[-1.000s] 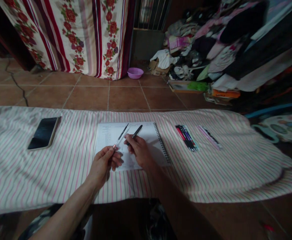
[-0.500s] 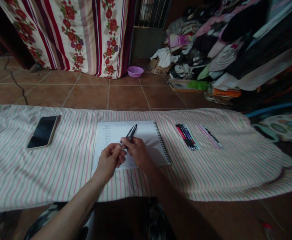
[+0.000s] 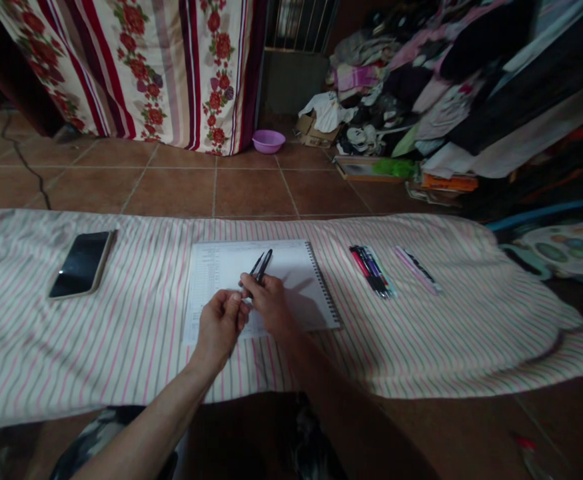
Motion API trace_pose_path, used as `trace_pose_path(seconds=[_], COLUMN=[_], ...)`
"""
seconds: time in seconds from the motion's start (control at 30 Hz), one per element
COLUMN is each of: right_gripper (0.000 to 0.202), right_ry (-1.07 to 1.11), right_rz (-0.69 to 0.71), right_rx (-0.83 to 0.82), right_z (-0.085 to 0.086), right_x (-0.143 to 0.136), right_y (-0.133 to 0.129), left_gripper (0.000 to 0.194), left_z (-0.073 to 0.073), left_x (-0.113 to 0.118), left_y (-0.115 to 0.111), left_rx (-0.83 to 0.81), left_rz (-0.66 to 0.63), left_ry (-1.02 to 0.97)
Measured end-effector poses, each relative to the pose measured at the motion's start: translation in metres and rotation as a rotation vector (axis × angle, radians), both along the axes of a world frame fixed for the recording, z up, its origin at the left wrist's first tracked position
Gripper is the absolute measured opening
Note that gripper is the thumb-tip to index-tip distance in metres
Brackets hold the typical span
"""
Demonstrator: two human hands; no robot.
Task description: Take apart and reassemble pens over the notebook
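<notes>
There is one view only, from the head of the person. It looks forward and down, over both forearms, to the notebook (image 3: 296, 283) at middle distance; farther away, the floor (image 3: 176, 190) and the curtain (image 3: 171, 80) fill the top.

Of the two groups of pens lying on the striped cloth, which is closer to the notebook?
The fuller bundle, the one with the red pen along its left side. The pink-and-black group lies farther right, with that bundle between it and the notebook.

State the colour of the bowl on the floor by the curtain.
The bowl is purple, a light pinkish shade; it shows best in the head view.
</notes>
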State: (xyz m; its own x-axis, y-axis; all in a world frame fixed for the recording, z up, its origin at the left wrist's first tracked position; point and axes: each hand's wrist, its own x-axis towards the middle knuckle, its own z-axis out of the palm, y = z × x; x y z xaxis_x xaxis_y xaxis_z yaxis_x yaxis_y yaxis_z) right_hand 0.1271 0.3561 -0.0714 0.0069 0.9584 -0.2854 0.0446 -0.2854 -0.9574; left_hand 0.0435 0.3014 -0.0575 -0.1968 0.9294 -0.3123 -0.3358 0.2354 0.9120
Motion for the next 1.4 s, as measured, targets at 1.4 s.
trace_pose_path(seconds=[1.4], right_gripper=[0.012], right_ry=[0.593], right_rz=[-0.356], right_rx=[-0.090], right_z=[0.014], right_x=[0.038], right_y=[0.028], left_gripper=[0.031], left_z=[0.009], left_x=[-0.021], left_y=[-0.011], left_rx=[-0.133], left_rz=[-0.083], left_ry=[-0.092])
